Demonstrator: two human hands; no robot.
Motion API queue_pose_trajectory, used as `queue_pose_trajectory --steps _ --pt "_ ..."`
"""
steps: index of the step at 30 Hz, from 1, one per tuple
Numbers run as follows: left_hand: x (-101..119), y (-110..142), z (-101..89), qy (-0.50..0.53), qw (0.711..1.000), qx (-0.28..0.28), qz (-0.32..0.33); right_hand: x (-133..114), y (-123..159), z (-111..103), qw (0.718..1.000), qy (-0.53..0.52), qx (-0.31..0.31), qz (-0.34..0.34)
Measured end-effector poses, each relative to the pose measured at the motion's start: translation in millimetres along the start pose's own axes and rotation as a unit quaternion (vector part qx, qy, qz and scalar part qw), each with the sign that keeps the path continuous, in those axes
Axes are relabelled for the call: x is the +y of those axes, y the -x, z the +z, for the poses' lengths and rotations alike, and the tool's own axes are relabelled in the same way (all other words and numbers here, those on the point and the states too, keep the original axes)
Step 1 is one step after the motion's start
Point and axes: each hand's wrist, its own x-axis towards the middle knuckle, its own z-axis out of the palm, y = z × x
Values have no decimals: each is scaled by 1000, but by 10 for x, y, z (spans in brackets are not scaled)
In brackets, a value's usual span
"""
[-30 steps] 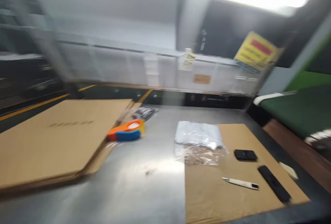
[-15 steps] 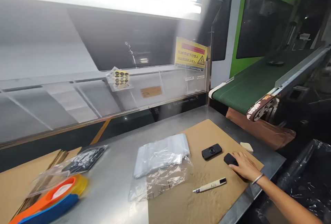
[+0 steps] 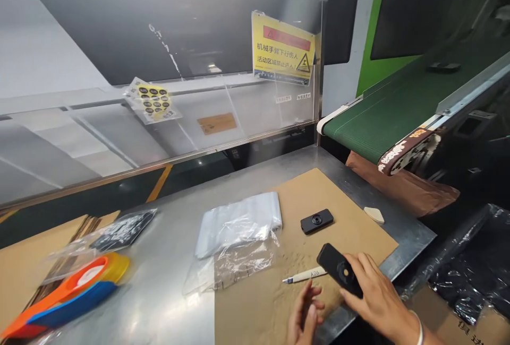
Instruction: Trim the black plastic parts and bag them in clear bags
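Note:
My right hand grips a black plastic part, an oblong piece with a round ring and a hole, and holds it tilted above the cardboard sheet. Just left of it, my left hand has come in from the bottom edge, fingers curled but apart, with nothing in it. A second black plastic part of like shape lies flat on the cardboard. Partly hidden behind the held part is a white pen-shaped tool marked A26. Clear plastic bags lie in a stack to the left.
An orange and blue tape dispenser stands at the left of the metal table, by cardboard pieces. A green conveyor belt ends at the back right. A pale flat piece lies near the right edge, above a black plastic-lined box.
My right hand has lifted the black plastic part off the cardboard and brought it nearer to me. My left hand has entered the view. The view has shifted slightly.

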Motion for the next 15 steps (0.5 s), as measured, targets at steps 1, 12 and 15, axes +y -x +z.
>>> queue_pose_trajectory --steps 1,12,15 --pt "-60 -20 55 34 999 -24 8 -112 62 21 1000 -14 5 -26" --pt "165 250 -101 220 969 -114 -7 -683 360 533 981 -94 105 -132" --pt "209 360 -250 255 962 -95 -9 -792 358 602 976 -126 90 -156"
